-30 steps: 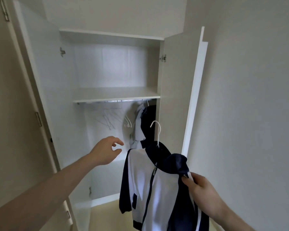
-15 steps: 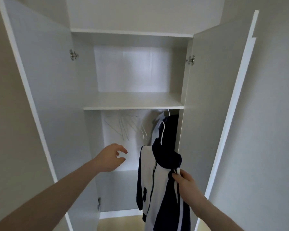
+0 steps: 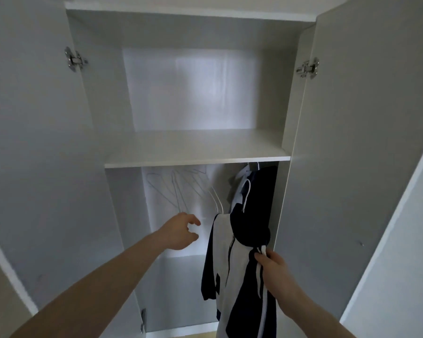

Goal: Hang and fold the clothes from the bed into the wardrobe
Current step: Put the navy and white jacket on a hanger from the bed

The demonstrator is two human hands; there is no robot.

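Directly ahead, the wardrobe (image 3: 198, 147) stood with both doors swung wide, its shelf (image 3: 195, 152) bare and pale. Below the shelf, empty white hangers (image 3: 181, 189) hung at left and centre; dark and light garments (image 3: 259, 186) filled the right end, touching the side wall. The right hand (image 3: 272, 269) pinched the navy-and-white jacket (image 3: 237, 259) at its shoulder, fingers curled round the fabric; the jacket sat on a white hanger (image 3: 246, 196) whose hook rose in front of the hung garments, below the shelf edge. The left hand (image 3: 181, 231) reached in beside the jacket, fingers loosely curled and holding nothing, just under the empty hangers. Open room lay between the hangers and the hung garments. Walls beyond the doors were plain and pale.
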